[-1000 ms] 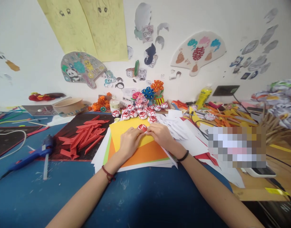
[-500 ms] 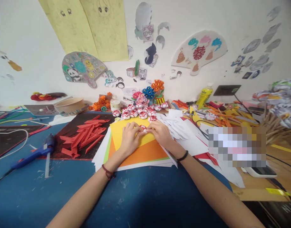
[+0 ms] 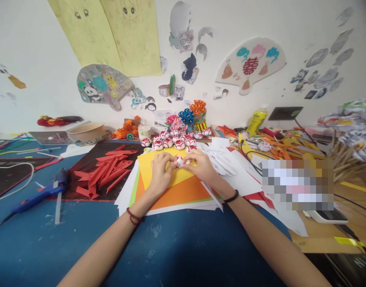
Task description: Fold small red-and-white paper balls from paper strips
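Between my hands is a small red-and-white paper flower [image 3: 179, 161], partly covered by fingers. My left hand [image 3: 161, 170] pinches its left side, and my right hand [image 3: 200, 165] pinches its right side. Both hold it just over a stack of coloured paper, with a yellow sheet [image 3: 147, 167] on top and an orange sheet [image 3: 173, 196] showing below. Directly behind the hands stand several finished red-and-white paper flowers [image 3: 167, 142] in a cluster. White paper strips [image 3: 220, 159] lie right of my right hand.
Folded red paper strips [image 3: 106, 169] are piled on a dark mat at left. A blue glue gun [image 3: 45, 193] lies beside them. A beige bowl [image 3: 87, 132], a yellow bottle [image 3: 257, 120] and small bouquets [image 3: 187, 116] stand along the wall. Orange scraps [image 3: 278, 145] and cables spread at right.
The flower has been turned and raised slightly between my fingers, so more of its white shows. My right-hand fingers have shifted a little; both hands keep their grip.
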The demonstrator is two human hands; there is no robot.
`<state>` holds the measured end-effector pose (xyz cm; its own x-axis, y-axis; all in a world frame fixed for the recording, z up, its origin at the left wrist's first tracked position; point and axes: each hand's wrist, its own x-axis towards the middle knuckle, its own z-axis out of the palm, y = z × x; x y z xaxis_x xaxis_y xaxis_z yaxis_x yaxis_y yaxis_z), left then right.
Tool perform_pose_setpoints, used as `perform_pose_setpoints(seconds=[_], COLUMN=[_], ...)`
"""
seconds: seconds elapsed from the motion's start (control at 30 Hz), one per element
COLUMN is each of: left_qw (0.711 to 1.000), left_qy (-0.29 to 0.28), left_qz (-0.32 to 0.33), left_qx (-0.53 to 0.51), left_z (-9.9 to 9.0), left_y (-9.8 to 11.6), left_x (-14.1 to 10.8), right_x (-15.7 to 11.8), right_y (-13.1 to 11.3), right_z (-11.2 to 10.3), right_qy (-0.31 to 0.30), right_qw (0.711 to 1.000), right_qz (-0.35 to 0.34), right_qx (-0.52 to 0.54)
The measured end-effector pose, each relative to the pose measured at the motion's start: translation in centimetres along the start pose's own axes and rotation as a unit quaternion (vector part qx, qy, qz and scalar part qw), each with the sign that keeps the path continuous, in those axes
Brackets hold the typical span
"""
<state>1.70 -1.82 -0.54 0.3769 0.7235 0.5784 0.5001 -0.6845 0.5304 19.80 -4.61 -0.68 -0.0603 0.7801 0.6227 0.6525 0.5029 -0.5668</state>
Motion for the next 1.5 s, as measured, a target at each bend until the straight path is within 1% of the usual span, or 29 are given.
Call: perform_pose_setpoints(seconds=[0.07,0.13,0.23,0.37,0.53,0.67,0.8,0.93,1.0,1.03,1.07,1.1,1.13,1.17,1.2,1.27,1.3,1.33,1.37,1.4,1.43,1.5], left_qw=[1.0,1.0,0.998,0.997,0.998,0.998,1.0,0.999,0.998,0.997,0.995,0.992,0.989,0.986,0.982,0.975,0.972,0.971,0.971,0.971,0.972,0.972], left_qy=[0.004,0.015,0.025,0.023,0.03,0.032,0.015,0.019,0.019,0.021,0.025,0.03,0.033,0.033,0.031,0.023,0.019,0.016,0.012,0.007,0.001,-0.015], left_qz=[0.001,0.008,0.023,0.027,0.031,0.032,0.025,0.025,0.023,0.023,0.024,0.025,0.026,0.027,0.027,0.025,0.024,0.023,0.023,0.024,0.027,0.034], left_qx=[-0.002,0.022,0.059,0.068,0.05,0.032,0.007,-0.021,-0.055,-0.075,-0.096,-0.118,-0.139,-0.162,-0.184,-0.22,-0.231,-0.238,-0.239,-0.237,-0.235,-0.231], left_z=[0.1,0.0,-0.1,-0.2,-0.2,-0.4,-0.3,-0.2,-0.3,-0.3,-0.4,-0.5,-0.6,-0.7,-0.8,-1.0,-1.1,-1.2,-1.4,-1.6,-1.8,-2.3], left_y=[0.0,0.1,0.2,0.5,0.9,1.1,1.3,1.3,1.1,0.9,0.8,0.6,0.5,0.4,0.3,0.2,0.3,0.3,0.4,0.5,0.7,0.9], left_x=[0.0,0.1,0.0,-0.2,-0.2,-0.1,-0.2,-0.4,-0.2,-0.1,0.0,0.2,0.3,0.5,0.6,0.7,0.7,0.7,0.8,0.8,0.8,1.0], right_x=[0.0,0.0,-0.1,-0.2,-0.4,-0.6,-0.7,-0.7,-0.5,-0.4,-0.2,0.0,0.1,0.2,0.3,0.2,0.2,0.1,0.0,-0.1,-0.1,-0.1], right_y=[0.1,0.1,-0.1,-0.7,-1.2,-0.9,-0.4,-0.6,-0.9,-1.0,-1.1,-1.2,-1.2,-1.2,-1.1,-1.1,-1.1,-1.1,-1.2,-1.2,-1.3,-1.4], right_z=[0.0,0.1,0.2,0.1,0.4,0.8,1.1,1.1,0.9,0.8,0.6,0.4,0.2,-0.1,-0.4,-0.9,-1.1,-1.3,-1.4,-1.4,-1.5,-1.5], right_qy=[0.009,0.021,0.033,0.037,0.054,0.058,0.057,0.058,0.059,0.059,0.061,0.063,0.063,0.055,0.033,-0.051,-0.099,-0.142,-0.175,-0.194,-0.202,-0.191], right_qw=[1.0,0.999,0.998,0.998,0.997,0.996,0.997,0.998,0.997,0.994,0.988,0.975,0.954,0.924,0.886,0.807,0.777,0.757,0.747,0.747,0.753,0.77], right_qz=[0.016,0.03,0.036,0.042,0.041,0.05,0.038,0.034,0.044,0.056,0.077,0.108,0.148,0.194,0.239,0.3,0.311,0.312,0.306,0.296,0.286,0.267], right_qx=[-0.011,-0.023,-0.031,-0.033,0.023,0.052,0.043,0.015,0.04,0.073,0.121,0.183,0.252,0.326,0.396,0.506,0.538,0.557,0.564,0.563,0.558,0.547])
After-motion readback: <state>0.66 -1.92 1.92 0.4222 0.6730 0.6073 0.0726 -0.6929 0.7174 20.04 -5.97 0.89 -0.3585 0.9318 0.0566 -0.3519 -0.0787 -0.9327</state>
